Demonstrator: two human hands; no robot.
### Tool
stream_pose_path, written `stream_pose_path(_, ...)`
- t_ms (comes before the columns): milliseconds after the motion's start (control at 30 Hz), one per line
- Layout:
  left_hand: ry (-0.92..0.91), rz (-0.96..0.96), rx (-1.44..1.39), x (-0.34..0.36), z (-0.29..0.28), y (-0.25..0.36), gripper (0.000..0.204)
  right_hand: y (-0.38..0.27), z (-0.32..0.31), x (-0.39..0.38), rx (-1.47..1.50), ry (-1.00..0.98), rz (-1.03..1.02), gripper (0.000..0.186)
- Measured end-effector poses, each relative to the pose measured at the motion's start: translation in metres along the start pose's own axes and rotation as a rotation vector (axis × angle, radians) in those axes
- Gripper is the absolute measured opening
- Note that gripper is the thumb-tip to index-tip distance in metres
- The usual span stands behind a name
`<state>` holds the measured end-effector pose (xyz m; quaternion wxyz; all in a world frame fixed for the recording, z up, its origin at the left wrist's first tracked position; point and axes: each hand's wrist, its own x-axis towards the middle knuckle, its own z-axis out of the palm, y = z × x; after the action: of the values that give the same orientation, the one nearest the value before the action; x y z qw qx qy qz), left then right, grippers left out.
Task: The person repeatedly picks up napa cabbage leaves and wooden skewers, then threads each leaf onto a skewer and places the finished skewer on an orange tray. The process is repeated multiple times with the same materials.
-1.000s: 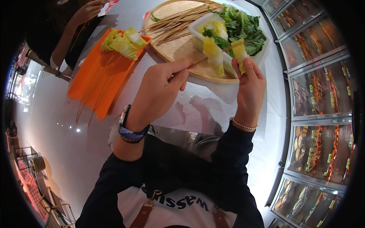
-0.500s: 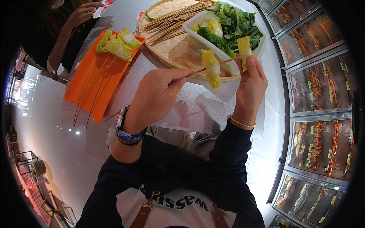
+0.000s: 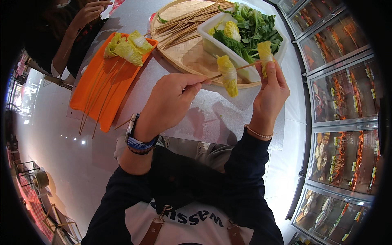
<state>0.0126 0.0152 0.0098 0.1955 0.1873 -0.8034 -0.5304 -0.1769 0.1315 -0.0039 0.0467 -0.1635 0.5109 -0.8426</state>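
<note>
Brown and thin, a skewer (image 3: 247,65) is gripped in my left hand (image 3: 171,98), nearer me than the white tub (image 3: 216,45). One yellow leaf roll (image 3: 228,77) is threaded on it; my right hand (image 3: 270,87) pinches a second roll (image 3: 265,53) at the far end (whether it is pierced, I cannot tell), near the tub's right side. Greens (image 3: 255,30) fill the tub; left of it lie loose sticks (image 3: 192,22), and farther left an orange tray (image 3: 92,77).
</note>
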Motion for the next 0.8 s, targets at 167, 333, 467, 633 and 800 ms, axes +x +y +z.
stream_pose_path(167,-0.009,0.001,-0.018,0.0005,-0.0001,0.0004,0.024,-0.0003,0.0000,0.0003,-0.004,0.014,-0.004,0.031)
stream_pose_path(333,-0.022,-0.024,-0.041,0.0009,-0.0006,0.0001,0.023,-0.0007,-0.0008,0.0014,0.017,0.022,0.002,0.031)
stream_pose_path(467,-0.022,-0.008,-0.006,0.0012,-0.0007,-0.0005,0.023,-0.0013,-0.0003,-0.0001,-0.003,0.009,-0.011,0.031)
stream_pose_path(633,-0.010,0.023,0.014,0.0010,-0.0010,-0.0015,0.022,-0.0023,0.0018,-0.0025,-0.139,-0.019,-0.060,0.030)
stream_pose_path(800,-0.024,0.007,0.011,0.0003,-0.0031,-0.0013,0.022,-0.0020,0.0034,-0.0035,-0.257,-0.060,-0.235,0.025)
